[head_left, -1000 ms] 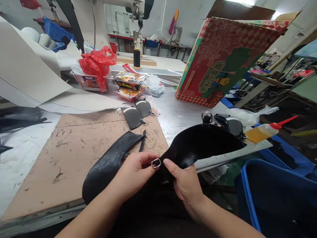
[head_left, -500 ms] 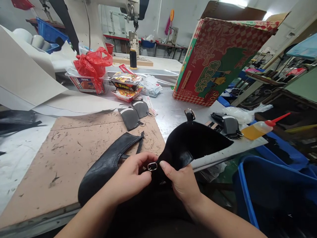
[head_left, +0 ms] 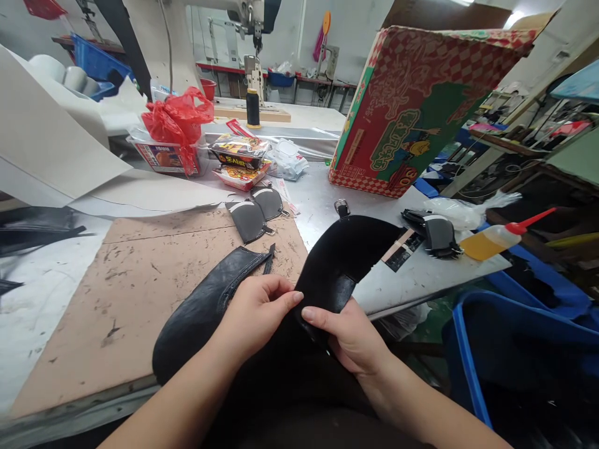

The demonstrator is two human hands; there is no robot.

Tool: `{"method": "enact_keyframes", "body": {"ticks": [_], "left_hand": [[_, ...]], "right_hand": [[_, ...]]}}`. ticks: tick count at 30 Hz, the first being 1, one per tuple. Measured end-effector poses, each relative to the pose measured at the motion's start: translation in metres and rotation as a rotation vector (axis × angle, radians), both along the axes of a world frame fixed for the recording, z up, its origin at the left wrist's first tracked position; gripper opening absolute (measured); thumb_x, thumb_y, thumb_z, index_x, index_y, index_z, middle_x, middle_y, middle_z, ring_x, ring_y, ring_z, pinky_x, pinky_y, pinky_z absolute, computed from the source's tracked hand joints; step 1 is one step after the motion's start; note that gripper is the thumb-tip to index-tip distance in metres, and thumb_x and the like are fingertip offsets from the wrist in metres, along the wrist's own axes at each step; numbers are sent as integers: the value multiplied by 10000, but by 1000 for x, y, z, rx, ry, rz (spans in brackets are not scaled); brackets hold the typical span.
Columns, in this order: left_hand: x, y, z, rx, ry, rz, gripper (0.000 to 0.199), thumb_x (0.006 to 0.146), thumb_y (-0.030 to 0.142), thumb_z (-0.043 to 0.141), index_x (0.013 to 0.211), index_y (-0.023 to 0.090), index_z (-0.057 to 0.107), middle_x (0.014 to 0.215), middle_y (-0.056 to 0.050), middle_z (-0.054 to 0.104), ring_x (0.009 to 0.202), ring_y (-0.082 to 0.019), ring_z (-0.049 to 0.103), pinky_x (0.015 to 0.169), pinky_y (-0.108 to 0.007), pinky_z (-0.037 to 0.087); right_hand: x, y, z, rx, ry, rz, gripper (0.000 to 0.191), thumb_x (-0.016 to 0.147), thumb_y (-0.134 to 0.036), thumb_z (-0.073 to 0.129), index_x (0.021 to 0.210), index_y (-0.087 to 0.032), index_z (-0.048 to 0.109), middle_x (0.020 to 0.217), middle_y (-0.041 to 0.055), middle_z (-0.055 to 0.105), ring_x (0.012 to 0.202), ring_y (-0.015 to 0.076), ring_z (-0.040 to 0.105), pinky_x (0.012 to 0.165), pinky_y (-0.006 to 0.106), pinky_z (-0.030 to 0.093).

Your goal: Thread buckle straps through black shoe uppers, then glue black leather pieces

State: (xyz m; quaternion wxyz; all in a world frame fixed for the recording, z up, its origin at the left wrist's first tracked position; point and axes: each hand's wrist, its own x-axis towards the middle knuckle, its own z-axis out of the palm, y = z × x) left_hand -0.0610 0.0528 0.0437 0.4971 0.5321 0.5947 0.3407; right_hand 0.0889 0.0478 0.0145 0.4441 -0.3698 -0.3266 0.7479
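Beside a scuffed brown board, the left hand pinches the black piece, whose near buckle has left view. The right hand, curled tight, clamps it alongside; apparently turned, its far end now uncovers a dark strip.

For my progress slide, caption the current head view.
Left hand and right hand hold a curved black leather-like panel with a metal buckle at its upper edge.
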Motion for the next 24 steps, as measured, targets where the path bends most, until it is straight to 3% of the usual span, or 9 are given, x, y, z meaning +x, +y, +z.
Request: {"method": "enact_keyframes", "body": {"ticks": [6,11,14,17,20,24], "left_hand": [[7,3,-1,44,-13,48,255,643,388,577,523,171,516,515,33,476,534,-117,407,534,-241,328],[5,6,-9,-16,-102,75,268,638,416,596,561,177,502,524,45,454,525,-111,399,528,-240,323],[1,6,-13,-37,-106,-44,241,653,412,611,660,181,544,628,17,554,613,-149,504,584,-260,383],[-2,6,-14,36,30,-120,172,711,364,577,726,194,566,722,-5,611,706,-186,564,647,-287,415],[-2,6,-14,70,119,-83,136,742,338,546,731,203,561,729,-5,623,722,-196,582,674,-302,420],[0,9,-15,39,50,-67,138,725,328,543,745,194,570,759,-19,638,754,-210,595,702,-316,426]], "right_hand": [[-3,0,-7,56,-62,-64,459,598,-237,787,1021,-195,613,934,29,691,925,247,629,826,370,497],[-5,3,-15,156,-211,-114,380,633,-281,769,974,-196,623,894,22,680,885,248,624,803,387,494],[-5,6,-16,155,-214,-110,359,650,-308,757,961,-190,623,907,24,673,906,236,611,813,363,482],[1,8,-13,15,-125,-36,389,633,-336,759,954,-179,607,813,13,660,738,189,618,634,289,497],[9,8,-10,-106,-98,83,431,560,-295,799,918,-166,596,676,-17,619,516,111,538,436,196,393],[15,8,-10,-113,-119,131,443,516,-248,822,887,-150,600,660,-17,611,502,85,515,421,165,343]]}}
